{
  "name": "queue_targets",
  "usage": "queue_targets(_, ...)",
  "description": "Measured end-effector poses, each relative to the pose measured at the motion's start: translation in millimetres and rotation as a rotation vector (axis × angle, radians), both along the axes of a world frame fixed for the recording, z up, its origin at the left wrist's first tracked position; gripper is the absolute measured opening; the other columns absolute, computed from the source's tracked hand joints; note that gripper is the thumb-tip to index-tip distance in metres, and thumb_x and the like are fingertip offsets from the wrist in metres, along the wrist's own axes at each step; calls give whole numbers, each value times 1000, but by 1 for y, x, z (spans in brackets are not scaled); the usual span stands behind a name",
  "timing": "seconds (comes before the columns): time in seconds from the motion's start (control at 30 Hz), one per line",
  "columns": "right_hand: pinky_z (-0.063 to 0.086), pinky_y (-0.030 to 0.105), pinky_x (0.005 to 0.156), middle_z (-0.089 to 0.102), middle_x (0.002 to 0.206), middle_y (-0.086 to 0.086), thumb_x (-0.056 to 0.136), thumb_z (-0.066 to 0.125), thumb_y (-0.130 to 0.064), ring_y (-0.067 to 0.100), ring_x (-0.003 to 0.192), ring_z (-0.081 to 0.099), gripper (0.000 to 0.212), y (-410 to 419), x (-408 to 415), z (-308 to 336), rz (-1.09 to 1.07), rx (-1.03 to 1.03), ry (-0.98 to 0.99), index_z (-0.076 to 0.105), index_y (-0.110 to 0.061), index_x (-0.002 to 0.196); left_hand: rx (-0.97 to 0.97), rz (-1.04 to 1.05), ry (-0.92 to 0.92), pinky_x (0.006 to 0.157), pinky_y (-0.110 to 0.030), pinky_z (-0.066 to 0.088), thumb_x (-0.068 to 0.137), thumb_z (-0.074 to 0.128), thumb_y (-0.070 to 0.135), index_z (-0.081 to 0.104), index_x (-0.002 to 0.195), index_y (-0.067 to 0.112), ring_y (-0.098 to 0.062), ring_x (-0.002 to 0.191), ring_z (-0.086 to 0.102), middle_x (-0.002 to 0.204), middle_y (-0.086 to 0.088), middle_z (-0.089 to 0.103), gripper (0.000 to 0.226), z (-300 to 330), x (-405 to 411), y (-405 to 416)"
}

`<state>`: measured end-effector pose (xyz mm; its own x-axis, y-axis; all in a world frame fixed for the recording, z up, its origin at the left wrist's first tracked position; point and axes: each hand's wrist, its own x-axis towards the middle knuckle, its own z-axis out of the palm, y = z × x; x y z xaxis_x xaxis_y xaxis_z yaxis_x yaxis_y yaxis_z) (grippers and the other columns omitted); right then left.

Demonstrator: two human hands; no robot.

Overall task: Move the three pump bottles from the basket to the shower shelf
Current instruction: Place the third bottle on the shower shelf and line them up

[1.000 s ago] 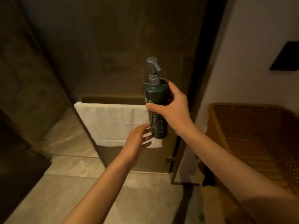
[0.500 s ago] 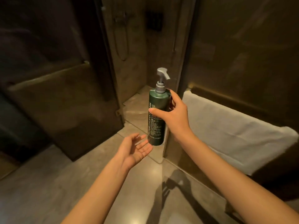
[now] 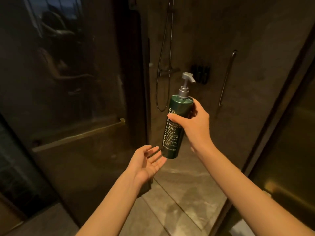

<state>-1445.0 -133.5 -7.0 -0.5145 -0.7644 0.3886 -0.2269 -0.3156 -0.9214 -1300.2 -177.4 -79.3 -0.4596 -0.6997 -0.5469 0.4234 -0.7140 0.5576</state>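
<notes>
My right hand grips a dark green pump bottle with a grey pump head, held upright and tilted slightly in front of the open shower stall. Just below and left of the bottle's base, my left hand is palm up with fingers spread, holding nothing. On the shower's back wall a dark shelf holds what look like dark bottles; in the dim light I cannot tell how many. The basket is out of view.
A glass shower door with a brass bar handle stands open at the left. A shower hose hangs on the back wall, a vertical grab bar to its right. Another glass panel borders the right. Stone floor tiles lie below.
My view has swung left from the towel and basket to face the shower stall. The bottle stays in my right hand; my left hand has turned palm up beneath it.
</notes>
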Motion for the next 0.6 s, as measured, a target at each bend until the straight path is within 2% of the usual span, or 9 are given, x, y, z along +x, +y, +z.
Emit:
queue_targets(0.13,52,41,94,64,116,-8,65,83,-20,9,107,60,68,-77,-35,9,-9,-8,-6,53,-23,127,-4,22,11,104,-46,42,92,48,16,59,107,-1,-37,111,56,112,-24,60,25,8,-35,-71)
queue_targets(0.23,53,41,92,65,114,-9,64,84,-21,8,106,61,68,-127,-59,4,3,22,13,54,-25,125,21,45,-4,98,-46,45,92,48,16,58,103,-2,-36,95,59,104,-24,61,23,5,-62,-113)
queue_targets(0.3,53,42,92,65,114,-9,64,84,-20,9,105,61,69,-159,-78,-2,3,46,27,54,-25,125,36,35,-6,94,-45,45,93,47,15,57,101,-3,-35,91,59,103,-25,60,23,2,-82,-142)
queue_targets(0.4,53,41,91,65,114,-7,63,85,-17,11,105,61,68,-206,-107,-10,-8,68,13,55,-24,124,57,28,-18,96,-45,44,94,44,14,56,90,-3,-33,86,60,95,-23,61,21,-2,-114,-188)
queue_targets(0.47,54,40,89,65,111,-7,63,84,-17,10,102,62,65,-240,-126,-12,-33,59,8,56,-24,121,57,14,-23,99,-44,43,93,44,13,55,82,-1,-33,88,59,91,-22,60,21,-3,-135,-221)
queue_targets(0.53,55,38,87,66,108,-7,62,85,-18,10,99,63,62,-278,-145,-9,-57,50,21,57,-25,118,69,11,-15,103,-45,42,92,45,12,53,76,1,-35,99,57,92,-21,59,21,-4,-156,-258)
queue_targets(0.6,55,35,84,65,106,-8,63,84,-20,8,97,63,61,-319,-164,3,-77,35,47,57,-25,117,67,-7,16,98,-46,44,92,45,12,52,76,2,-35,97,57,94,-21,59,20,3,-177,-299)
